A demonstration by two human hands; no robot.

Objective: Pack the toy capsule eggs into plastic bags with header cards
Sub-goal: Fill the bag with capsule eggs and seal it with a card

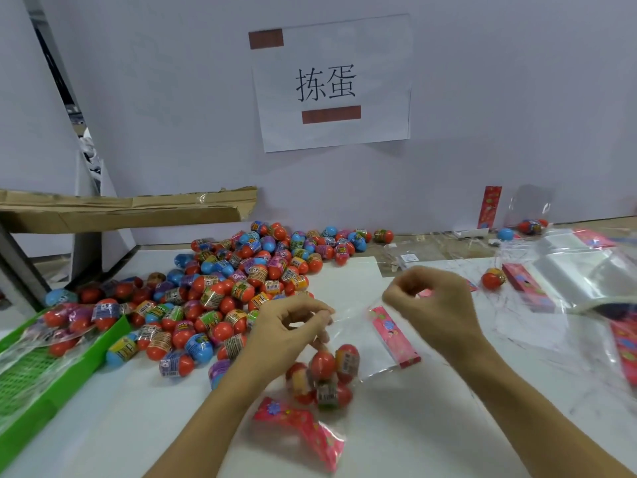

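Note:
A big pile of toy capsule eggs point(238, 288), mostly red with blue, purple and green halves, covers the white table's left and middle. My left hand point(293, 326) pinches one edge of a clear plastic bag point(355, 326); my right hand point(427, 301) pinches the opposite edge, and the bag is held up between them. Several eggs point(324, 374) hang in the bag's lower part, blurred. A pink header card point(394, 336) lies just under my right hand. Another pink header card point(303, 429), blurred, lies near the front edge.
A green basket point(31, 377) holding bagged eggs stands at the left. A stack of clear bags point(579, 270) and pink cards point(527, 288) sit at the right, with a lone egg point(493, 278). Cardboard point(131, 208) leans at the back left; a paper sign point(332, 82) hangs on the wall.

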